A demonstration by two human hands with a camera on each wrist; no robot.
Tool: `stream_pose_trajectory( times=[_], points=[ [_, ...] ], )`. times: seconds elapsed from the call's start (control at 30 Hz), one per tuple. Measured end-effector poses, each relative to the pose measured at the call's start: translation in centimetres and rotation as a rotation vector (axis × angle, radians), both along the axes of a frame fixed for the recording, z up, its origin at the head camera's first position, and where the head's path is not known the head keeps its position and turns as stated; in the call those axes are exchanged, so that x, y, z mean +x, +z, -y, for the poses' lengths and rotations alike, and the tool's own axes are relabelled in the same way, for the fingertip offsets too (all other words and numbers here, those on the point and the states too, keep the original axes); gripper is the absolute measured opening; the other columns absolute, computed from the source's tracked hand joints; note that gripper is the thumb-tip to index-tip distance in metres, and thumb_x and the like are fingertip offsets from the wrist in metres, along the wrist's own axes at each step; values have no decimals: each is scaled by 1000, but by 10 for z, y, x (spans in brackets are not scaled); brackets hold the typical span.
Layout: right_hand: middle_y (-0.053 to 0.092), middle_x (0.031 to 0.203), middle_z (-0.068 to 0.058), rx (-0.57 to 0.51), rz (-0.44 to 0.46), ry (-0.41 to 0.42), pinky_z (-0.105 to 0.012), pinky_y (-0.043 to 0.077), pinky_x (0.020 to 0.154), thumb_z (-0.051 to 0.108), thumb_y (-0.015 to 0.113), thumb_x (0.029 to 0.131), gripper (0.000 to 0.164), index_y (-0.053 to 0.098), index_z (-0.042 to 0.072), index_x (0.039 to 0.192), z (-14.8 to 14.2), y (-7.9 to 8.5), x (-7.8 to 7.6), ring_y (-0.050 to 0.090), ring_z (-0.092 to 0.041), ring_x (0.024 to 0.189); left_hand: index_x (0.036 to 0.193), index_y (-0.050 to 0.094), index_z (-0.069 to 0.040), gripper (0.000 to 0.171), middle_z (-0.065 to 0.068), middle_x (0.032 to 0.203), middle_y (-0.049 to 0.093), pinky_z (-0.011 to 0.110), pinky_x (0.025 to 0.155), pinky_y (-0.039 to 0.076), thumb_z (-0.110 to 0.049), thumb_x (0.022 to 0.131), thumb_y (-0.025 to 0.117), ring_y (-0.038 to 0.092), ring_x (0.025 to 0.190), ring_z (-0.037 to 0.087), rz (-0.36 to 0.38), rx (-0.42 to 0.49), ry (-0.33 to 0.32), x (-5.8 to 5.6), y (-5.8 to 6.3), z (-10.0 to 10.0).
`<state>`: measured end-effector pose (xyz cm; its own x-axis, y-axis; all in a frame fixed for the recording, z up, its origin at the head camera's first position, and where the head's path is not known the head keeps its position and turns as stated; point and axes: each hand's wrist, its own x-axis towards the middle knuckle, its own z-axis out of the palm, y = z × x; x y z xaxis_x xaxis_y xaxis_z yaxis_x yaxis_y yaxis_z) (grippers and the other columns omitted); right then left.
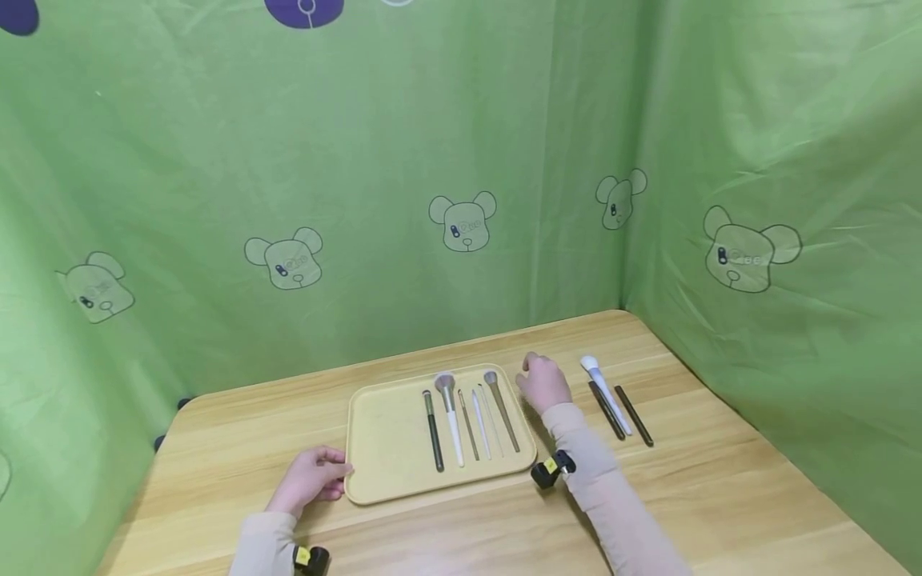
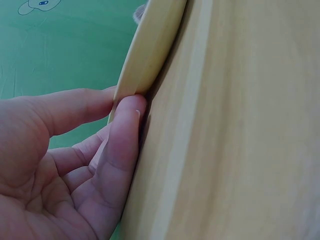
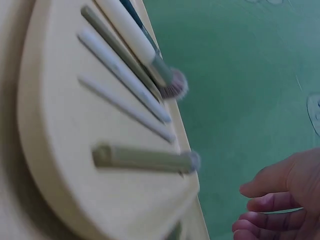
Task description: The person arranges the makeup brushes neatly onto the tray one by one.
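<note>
My left hand [image 1: 306, 482] pinches the left edge of a yellow tray [image 1: 392, 480], thumb on one side of the rim and a finger on the other, as the left wrist view shows. On the tray several makeup brushes lie side by side: a dark-handled brush [image 1: 434, 436], a fluffy white-handled brush [image 1: 452, 416], thin brown and white ones, and a brown-handled brush [image 1: 504, 416] nearest the right rim. My right hand [image 1: 545, 384] is just beyond the tray's right edge, fingers loosely bent and holding nothing. In the right wrist view the right hand [image 3: 285, 195] appears apart from the brushes.
On the wooden table [image 1: 720, 488], right of my right hand, lie a white brush [image 1: 608, 396] and two dark slim sticks, one being the outer dark stick [image 1: 635, 418]. A green curtain [image 1: 389, 304] with bear prints hangs behind and along the right side.
</note>
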<state>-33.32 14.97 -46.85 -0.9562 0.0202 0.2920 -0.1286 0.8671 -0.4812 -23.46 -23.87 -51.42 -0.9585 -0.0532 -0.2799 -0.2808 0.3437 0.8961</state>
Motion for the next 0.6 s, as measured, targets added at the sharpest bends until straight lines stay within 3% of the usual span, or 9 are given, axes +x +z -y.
stream_pose_trajectory(
  times=[0.37, 0.6],
  points=[
    [63, 86, -21, -9, 73, -86, -38, 48, 58, 13, 59, 76, 21, 57, -1, 91, -51, 3, -4, 57, -28, 67, 105, 53, 4, 38, 9, 77, 61, 28, 58, 56, -14, 76, 68, 59, 61, 15, 7, 6, -7, 0, 3, -2],
    [62, 90, -22, -19, 132, -133, -40, 46, 62, 13, 59, 75, 21, 56, -1, 89, -82, 5, -4, 57, -32, 75, 106, 52, 5, 39, 9, 76, 61, 28, 58, 56, -14, 76, 68, 59, 60, 15, 3, 7, -9, 0, 3, 0]
  ],
)
